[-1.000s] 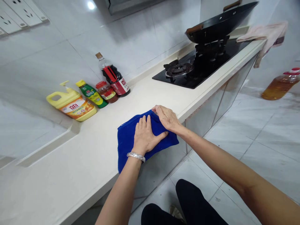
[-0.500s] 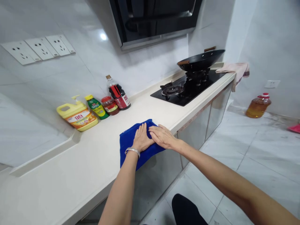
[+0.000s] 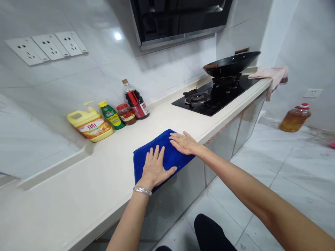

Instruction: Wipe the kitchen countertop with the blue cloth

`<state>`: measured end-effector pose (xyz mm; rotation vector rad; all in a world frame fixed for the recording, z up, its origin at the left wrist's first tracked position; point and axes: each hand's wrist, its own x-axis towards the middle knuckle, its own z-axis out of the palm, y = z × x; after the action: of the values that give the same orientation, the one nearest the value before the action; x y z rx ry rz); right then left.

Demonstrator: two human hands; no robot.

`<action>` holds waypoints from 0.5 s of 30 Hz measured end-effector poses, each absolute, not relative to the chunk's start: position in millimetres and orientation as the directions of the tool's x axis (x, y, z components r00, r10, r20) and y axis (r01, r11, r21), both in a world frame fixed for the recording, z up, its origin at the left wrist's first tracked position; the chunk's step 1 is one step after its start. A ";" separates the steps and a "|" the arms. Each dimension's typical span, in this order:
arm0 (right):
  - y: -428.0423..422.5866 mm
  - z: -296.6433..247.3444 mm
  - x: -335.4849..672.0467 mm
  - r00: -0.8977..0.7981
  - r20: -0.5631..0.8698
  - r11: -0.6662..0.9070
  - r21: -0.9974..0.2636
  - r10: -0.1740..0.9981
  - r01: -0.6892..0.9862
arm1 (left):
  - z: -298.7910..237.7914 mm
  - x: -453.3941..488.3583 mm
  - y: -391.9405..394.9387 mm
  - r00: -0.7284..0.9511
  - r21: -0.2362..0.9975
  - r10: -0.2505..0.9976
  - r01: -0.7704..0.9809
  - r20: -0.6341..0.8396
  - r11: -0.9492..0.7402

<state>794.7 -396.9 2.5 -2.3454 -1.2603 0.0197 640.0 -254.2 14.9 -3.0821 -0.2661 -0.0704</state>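
Observation:
A blue cloth [image 3: 167, 148] lies folded on the pale kitchen counter [image 3: 110, 174], its near edge hanging slightly over the counter's front. My left hand [image 3: 154, 168] rests flat on the cloth's near left part, fingers spread, a silver bracelet on the wrist. My right hand [image 3: 184, 143] lies flat on the cloth's right part, fingers stretched toward the wall. Neither hand grips anything.
Along the wall stand a yellow detergent jug [image 3: 90, 123], a green bottle [image 3: 110, 115], a red-lidded jar [image 3: 126, 113] and a dark sauce bottle [image 3: 134, 100]. A black gas hob [image 3: 209, 99] carries a wok [image 3: 231, 63]. A pink rag [image 3: 272, 74] hangs at the counter's end; an oil jug [image 3: 294, 118] sits on the floor.
The hands, close together on the cloth half a second ago, have slid apart: the left toward me, the right to the right. The view has shifted slightly.

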 end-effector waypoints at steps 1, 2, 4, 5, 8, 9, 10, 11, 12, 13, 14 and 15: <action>-396.2 3.1 798.2 0.566 0.193 -0.460 -0.404 0.802 0.790 | 18.8 639.3 -255.2 0.986 -0.052 0.168 0.169 0.019 -0.984; -395.7 3.2 801.2 0.554 0.192 -0.454 -0.393 0.810 0.800 | 21.9 638.2 -255.5 0.987 -0.063 0.162 0.161 -0.002 -0.985; -395.4 2.2 805.6 0.537 0.207 -0.444 -0.366 0.818 0.818 | 24.9 636.0 -255.1 0.988 -0.089 0.152 0.151 -0.014 -0.985; -395.4 1.6 807.2 0.533 0.212 -0.443 -0.356 0.819 0.823 | 25.0 635.4 -254.8 0.988 -0.101 0.154 0.152 -0.012 -0.983; -395.2 0.6 811.5 0.520 0.207 -0.435 -0.347 0.829 0.831 | 23.1 637.4 -255.5 0.984 -0.104 0.178 0.176 -0.007 -0.979; -395.1 0.8 813.4 0.512 0.204 -0.427 -0.347 0.835 0.835 | 22.5 639.4 -256.5 0.982 -0.099 0.187 0.185 -0.012 -0.978; -395.0 1.1 815.7 0.503 0.201 -0.419 -0.348 0.840 0.839 | 22.1 641.8 -257.7 0.981 -0.094 0.195 0.193 -0.017 -0.977; -394.8 1.4 818.4 0.494 0.199 -0.410 -0.348 0.846 0.843 | 21.9 644.6 -259.0 0.979 -0.090 0.203 0.200 -0.021 -0.976; -394.7 1.7 821.3 0.485 0.197 -0.402 -0.348 0.852 0.847 | 21.9 647.6 -260.5 0.977 -0.085 0.211 0.208 -0.024 -0.974; -394.7 1.8 824.3 0.476 0.197 -0.393 -0.348 0.857 0.851 | 22.0 650.8 -261.9 0.975 -0.079 0.219 0.216 -0.028 -0.973; -394.6 1.6 827.2 0.469 0.199 -0.385 -0.349 0.861 0.854 | 22.2 654.1 -263.1 0.974 -0.070 0.225 0.222 -0.031 -0.972; -394.4 1.2 829.8 0.465 0.200 -0.380 -0.351 0.863 0.856 | 22.3 657.4 -264.2 0.973 -0.061 0.229 0.227 -0.032 -0.972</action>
<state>829.8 -394.4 1.2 -2.3141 -1.4412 0.0222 657.4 -264.2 22.3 -3.0638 -0.3550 0.0597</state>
